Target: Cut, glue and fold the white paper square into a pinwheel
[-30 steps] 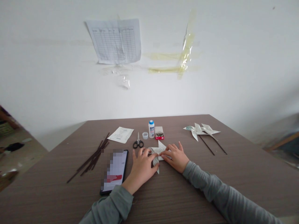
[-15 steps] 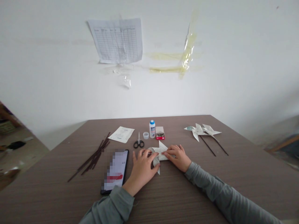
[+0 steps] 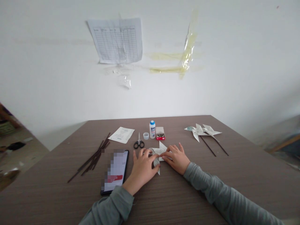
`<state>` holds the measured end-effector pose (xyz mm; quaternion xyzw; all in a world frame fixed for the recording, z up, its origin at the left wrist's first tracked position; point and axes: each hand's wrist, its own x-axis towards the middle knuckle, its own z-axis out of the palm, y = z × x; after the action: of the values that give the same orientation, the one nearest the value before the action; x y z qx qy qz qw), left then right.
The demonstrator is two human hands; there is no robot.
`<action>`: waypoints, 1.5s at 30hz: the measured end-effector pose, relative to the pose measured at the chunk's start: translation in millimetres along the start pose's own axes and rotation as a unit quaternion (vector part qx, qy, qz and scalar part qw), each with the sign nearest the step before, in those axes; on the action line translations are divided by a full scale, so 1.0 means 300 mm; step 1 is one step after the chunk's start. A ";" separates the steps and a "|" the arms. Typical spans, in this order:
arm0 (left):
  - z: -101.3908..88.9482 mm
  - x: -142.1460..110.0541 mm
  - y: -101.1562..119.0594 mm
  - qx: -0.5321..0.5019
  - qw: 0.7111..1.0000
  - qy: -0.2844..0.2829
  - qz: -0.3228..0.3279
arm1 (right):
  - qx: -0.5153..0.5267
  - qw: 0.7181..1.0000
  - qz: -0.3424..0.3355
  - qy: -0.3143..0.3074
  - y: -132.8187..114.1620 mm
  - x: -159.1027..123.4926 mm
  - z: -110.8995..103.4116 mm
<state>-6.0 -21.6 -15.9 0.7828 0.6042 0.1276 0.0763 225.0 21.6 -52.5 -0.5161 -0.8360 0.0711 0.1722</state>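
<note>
A printed-paper pinwheel (image 3: 161, 147) lies on the table between my hands, one point standing toward the far side and another toward me. My left hand (image 3: 144, 165) holds its left side, fingers curled over the paper, thumb near the lower blade. With fingertips at the pinwheel's middle, my right hand (image 3: 176, 158) presses down from the right; whether a pin is under them is hidden. Just beyond stand a red box of small pins (image 3: 160, 136), a white glue bottle with a blue cap (image 3: 152, 130) and a small clear cup (image 3: 146, 136).
Black-handled scissors (image 3: 139, 143) lie left of the cup, near folded paper sheets (image 3: 122, 135). Several dark sticks (image 3: 92, 157) and a phone (image 3: 115, 172) are on the left. Two pinwheels on sticks (image 3: 199, 132) rest at the right. A wall (image 3: 150, 100) borders the table's far edge.
My right hand has shifted slightly left across the pinwheel's middle, its index finger lifting a little. My left hand stays nearly still on the paper.
</note>
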 end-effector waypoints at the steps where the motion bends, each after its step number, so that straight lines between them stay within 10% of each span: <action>1: 0.000 0.000 0.002 0.001 1.000 -0.002 -0.002 | -0.001 1.000 0.002 -0.002 -0.001 0.000 -0.002; 45: 0.021 0.003 -0.018 0.006 1.000 0.011 -0.009 | 0.037 0.999 0.003 0.007 0.023 -0.007 0.003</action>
<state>-9.0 -19.1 -23.4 0.7760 0.6131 0.1323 0.0659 231.4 23.2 -55.8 -0.5124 -0.8300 0.0993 0.1968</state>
